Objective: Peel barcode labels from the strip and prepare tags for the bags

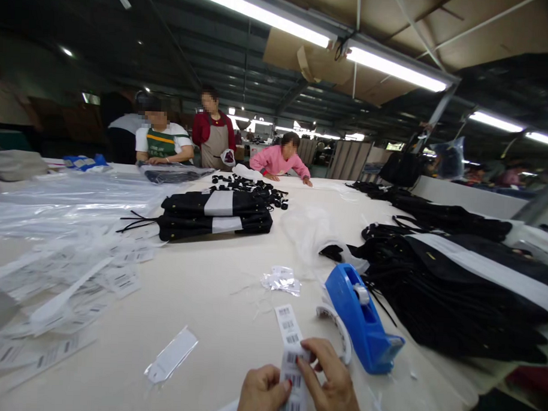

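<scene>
1. Pinching a strip of barcode labels [291, 356], the left hand [262, 396] and the right hand [328, 384] meet at the near edge of the surface [199, 299]; each grip is clamped on the strip, the left thumb low on it, the right fingertips [308, 352] higher up, where one label seems to be coming away.
2. The strip runs up from between the hands and lies flat on the surface, its far end free. Several labels are on it, so by my judgement most of this strip is yet to be worked through.
3. Just right of the hands stands a blue tape dispenser [362, 319], untouched.
4. Beyond it lies a heap of black garments [455, 290] with white bands, spread loosely, apparently waiting.
5. Farther off, mid-surface, a neat stack of folded garments [216, 216] sits, which looks like finished work.
6. To the left lie loose label sheets [73, 300] and clear plastic bags [67, 201]; an empty backing strip [172, 356] rests near the hands.
7. At the far end three co-workers [213, 137] lean over their own piles.
</scene>
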Available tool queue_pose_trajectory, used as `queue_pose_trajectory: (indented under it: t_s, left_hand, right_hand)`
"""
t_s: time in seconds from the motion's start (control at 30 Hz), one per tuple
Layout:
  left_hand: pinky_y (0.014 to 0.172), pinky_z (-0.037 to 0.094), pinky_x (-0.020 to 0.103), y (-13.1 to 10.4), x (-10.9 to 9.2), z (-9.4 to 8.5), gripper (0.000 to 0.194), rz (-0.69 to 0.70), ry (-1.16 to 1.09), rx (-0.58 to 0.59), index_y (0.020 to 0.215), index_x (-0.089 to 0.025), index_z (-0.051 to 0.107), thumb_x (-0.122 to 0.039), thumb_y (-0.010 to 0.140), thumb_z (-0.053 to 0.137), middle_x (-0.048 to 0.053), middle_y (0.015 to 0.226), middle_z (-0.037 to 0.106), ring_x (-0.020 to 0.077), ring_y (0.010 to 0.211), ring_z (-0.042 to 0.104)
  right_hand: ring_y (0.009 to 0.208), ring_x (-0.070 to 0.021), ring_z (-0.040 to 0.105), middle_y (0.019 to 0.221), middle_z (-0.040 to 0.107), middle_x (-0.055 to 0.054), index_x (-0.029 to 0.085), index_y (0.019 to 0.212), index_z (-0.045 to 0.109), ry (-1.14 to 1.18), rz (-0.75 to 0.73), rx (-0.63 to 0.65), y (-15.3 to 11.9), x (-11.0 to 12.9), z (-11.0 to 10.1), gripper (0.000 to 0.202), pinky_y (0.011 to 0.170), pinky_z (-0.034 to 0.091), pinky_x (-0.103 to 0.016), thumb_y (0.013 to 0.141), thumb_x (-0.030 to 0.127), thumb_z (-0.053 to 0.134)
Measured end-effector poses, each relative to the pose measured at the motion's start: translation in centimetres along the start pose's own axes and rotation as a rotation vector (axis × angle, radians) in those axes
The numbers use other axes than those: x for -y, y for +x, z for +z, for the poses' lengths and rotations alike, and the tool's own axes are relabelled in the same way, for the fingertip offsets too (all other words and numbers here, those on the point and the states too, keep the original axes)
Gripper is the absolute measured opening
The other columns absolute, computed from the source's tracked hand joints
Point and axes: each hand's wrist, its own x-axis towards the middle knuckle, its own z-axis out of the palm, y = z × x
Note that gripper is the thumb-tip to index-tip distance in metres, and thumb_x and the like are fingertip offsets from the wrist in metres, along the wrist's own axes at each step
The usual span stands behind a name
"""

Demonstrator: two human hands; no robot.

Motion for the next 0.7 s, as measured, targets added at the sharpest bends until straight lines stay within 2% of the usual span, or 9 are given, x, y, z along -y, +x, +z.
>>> queue_pose_trajectory:
  t_s: [0.13,0.3,0.43,0.53,0.63,0.7]
  left_hand:
    - [0.050,0.038,0.026,0.4,0.4,0.0,0.027,0.017,0.011,-0.017,0.055,-0.012,0.063,-0.037,0.049,0.070,0.002,0.051,0.057,0.0153,0.051,0.049]
    - [0.051,0.037,0.026,0.5,0.4,0.1,0.025,0.027,0.033,-0.027,0.055,-0.011,0.063,-0.035,0.051,0.068,0.002,0.051,0.057,0.0153,0.052,0.049]
    - [0.051,0.036,0.025,-0.5,-1.2,0.5,0.020,-0.007,0.043,-0.022,0.056,-0.011,0.062,-0.031,0.055,0.064,0.001,0.051,0.056,0.0139,0.051,0.048]
    - [0.051,0.035,0.023,-1.6,-2.9,0.8,0.018,-0.030,0.069,-0.024,0.055,-0.011,0.060,-0.028,0.058,0.063,0.000,0.052,0.056,0.0127,0.051,0.048]
    - [0.053,0.037,0.023,-2.2,-4.0,1.0,0.016,-0.035,0.043,-0.012,0.060,-0.011,0.061,-0.026,0.059,0.063,0.000,0.054,0.058,0.0123,0.052,0.050]
    - [0.053,0.039,0.023,-2.1,-4.3,1.1,0.021,-0.027,-0.008,0.010,0.073,-0.010,0.062,-0.026,0.060,0.065,0.000,0.055,0.058,0.0122,0.052,0.051]
  right_hand:
    - [0.083,-0.0199,0.060,0.093,0.059,-0.009,0.021,0.102,0.057,-0.072,-0.071,0.000,-0.2,-0.3,0.1,0.018,0.070,0.053,-0.029,0.086,0.023,0.048]
    - [0.089,-0.0197,0.059,0.097,0.058,-0.009,0.021,0.105,0.054,-0.116,-0.119,0.002,-0.5,-0.8,0.3,0.020,0.074,0.053,-0.029,0.086,0.018,0.048]
    - [0.095,-0.0211,0.058,0.102,0.057,-0.009,0.021,0.104,0.055,-0.126,-0.095,-0.044,-0.6,-0.4,0.3,0.020,0.078,0.052,-0.032,0.085,0.019,0.049]
    - [0.100,-0.0234,0.054,0.107,0.055,-0.010,0.021,0.095,0.058,-0.120,-0.041,-0.081,-0.5,0.4,0.0,0.012,0.082,0.049,-0.036,0.084,0.021,0.052]
    - [0.091,-0.0222,0.056,0.093,0.060,-0.008,0.020,0.084,0.059,-0.087,-0.022,-0.058,-0.3,1.0,-0.5,0.004,0.079,0.046,-0.037,0.082,0.022,0.056]
    - [0.080,-0.0201,0.058,0.081,0.062,-0.004,0.020,0.082,0.059,-0.055,0.017,-0.029,-0.2,1.0,-0.7,0.004,0.074,0.044,-0.035,0.081,0.024,0.058]
